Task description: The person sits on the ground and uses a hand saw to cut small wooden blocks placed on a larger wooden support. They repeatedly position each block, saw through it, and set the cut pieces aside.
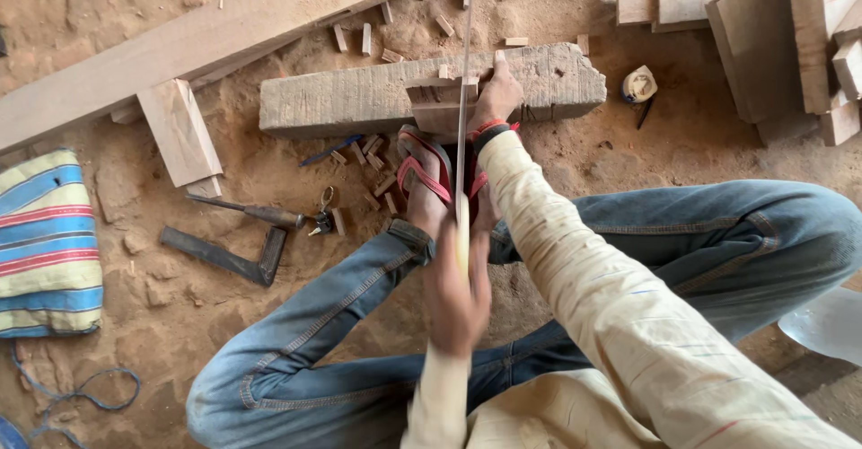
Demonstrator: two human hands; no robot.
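Saw (464,99) blade runs straight up the middle of the view, thin and edge-on, from the near hand to a small wood block (437,106) that leans against a long grey beam (377,94) on the sandy floor (575,148). The left hand (458,292) is blurred; its fingers are wrapped shut around the pale saw handle, close above the jeans. The right hand (496,94) reaches forward in a cream sleeve, fingers curled down over the block's right side where it meets the beam, thumb pointing up along the blade. Whether those fingers grip or only press I cannot tell. Both feet in red sandals (426,166) sit just below the block, one on each side of the blade.

Left of the feet lie a hammer (247,209), a dark metal square (229,256) and a bunch of keys (323,220). Small offcuts (373,157) are scattered near the beam. A long pale plank (180,49) crosses the top left, with a short board (180,130) beside it. A striped cloth (45,242) lies at the left edge, a tape measure (638,83) right of the beam, and stacked boards (772,27) top right.
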